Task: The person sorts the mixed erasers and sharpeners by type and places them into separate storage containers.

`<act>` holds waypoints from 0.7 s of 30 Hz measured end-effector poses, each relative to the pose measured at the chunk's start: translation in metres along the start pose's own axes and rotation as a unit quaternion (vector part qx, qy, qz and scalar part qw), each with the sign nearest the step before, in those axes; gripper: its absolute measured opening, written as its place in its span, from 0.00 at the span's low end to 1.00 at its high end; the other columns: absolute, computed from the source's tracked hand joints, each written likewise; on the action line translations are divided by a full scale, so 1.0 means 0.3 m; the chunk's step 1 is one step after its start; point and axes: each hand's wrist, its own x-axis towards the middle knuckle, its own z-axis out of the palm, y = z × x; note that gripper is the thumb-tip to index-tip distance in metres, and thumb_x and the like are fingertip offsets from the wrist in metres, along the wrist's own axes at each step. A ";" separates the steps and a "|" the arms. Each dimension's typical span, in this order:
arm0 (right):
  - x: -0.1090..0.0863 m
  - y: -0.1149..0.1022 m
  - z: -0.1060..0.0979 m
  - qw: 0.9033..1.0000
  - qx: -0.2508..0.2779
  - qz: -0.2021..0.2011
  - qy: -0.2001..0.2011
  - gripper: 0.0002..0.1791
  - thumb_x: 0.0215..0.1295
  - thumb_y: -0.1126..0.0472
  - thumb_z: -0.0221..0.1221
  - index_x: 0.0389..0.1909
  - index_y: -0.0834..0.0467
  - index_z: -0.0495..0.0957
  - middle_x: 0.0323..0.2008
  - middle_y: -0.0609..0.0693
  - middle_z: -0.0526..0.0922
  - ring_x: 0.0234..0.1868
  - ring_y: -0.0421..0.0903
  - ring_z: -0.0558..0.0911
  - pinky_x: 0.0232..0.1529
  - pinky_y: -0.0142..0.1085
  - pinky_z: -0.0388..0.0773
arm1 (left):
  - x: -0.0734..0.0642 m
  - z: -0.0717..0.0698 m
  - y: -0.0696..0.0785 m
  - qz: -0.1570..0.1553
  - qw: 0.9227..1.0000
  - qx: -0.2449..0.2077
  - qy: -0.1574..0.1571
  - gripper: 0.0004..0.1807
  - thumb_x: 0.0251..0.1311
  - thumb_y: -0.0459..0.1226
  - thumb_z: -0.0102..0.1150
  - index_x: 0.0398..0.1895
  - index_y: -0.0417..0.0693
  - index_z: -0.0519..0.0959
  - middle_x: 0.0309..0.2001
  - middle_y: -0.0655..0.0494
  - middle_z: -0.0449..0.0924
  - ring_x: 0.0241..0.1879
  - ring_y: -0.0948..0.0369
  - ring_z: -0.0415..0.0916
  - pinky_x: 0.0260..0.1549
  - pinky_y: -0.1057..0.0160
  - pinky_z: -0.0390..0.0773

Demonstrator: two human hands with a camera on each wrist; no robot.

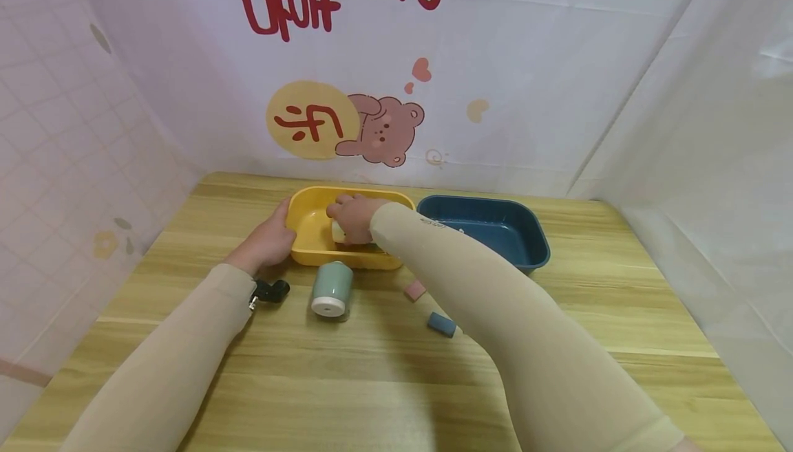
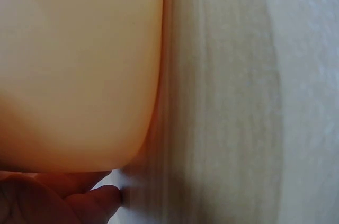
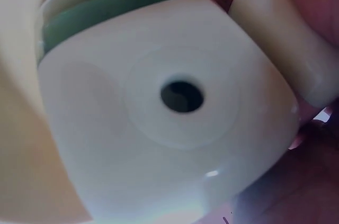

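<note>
In the head view my left hand [image 1: 269, 237] grips the left end of a yellow plastic bin [image 1: 347, 259]. The left wrist view shows fingers [image 2: 95, 203] against the outside of the bin wall [image 2: 79, 75]. My right hand [image 1: 356, 218] reaches down into the bin and holds a cream, rounded piece [image 1: 338, 232]. In the right wrist view a fingertip lies on this cream piece [image 3: 286, 33]. Beside it, close to the camera, is a green container with a white end [image 3: 175, 144] that has a round dark hole. The palm is largely hidden.
A green bottle with a white cap [image 1: 332, 290] stands before the bin. Left of it lies a small black object [image 1: 272, 291]. A pink block [image 1: 415, 290] and a blue block [image 1: 442, 325] lie nearby. A dark blue bin [image 1: 495, 225] sits at the right, partly behind my right sleeve.
</note>
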 end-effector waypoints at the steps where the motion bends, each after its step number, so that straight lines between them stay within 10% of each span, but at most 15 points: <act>1: -0.001 -0.001 0.000 1.000 0.001 0.000 0.001 0.35 0.76 0.50 0.62 0.79 0.48 0.63 0.79 0.51 0.62 0.74 0.54 0.68 0.76 0.49 0.69 | 0.001 0.000 -0.001 0.001 1.000 0.000 -0.001 0.47 0.69 0.31 0.36 0.86 0.48 0.28 0.83 0.33 0.48 0.76 0.37 0.57 0.78 0.33 0.50; 21: 0.046 0.018 0.015 1.000 0.000 0.001 -0.008 0.36 0.74 0.48 0.63 0.78 0.46 0.62 0.78 0.49 0.61 0.73 0.53 0.68 0.76 0.48 0.69 | -0.005 0.004 0.007 0.010 1.000 0.012 0.005 0.46 0.68 0.30 0.35 0.86 0.45 0.29 0.83 0.32 0.46 0.81 0.36 0.50 0.79 0.34 0.48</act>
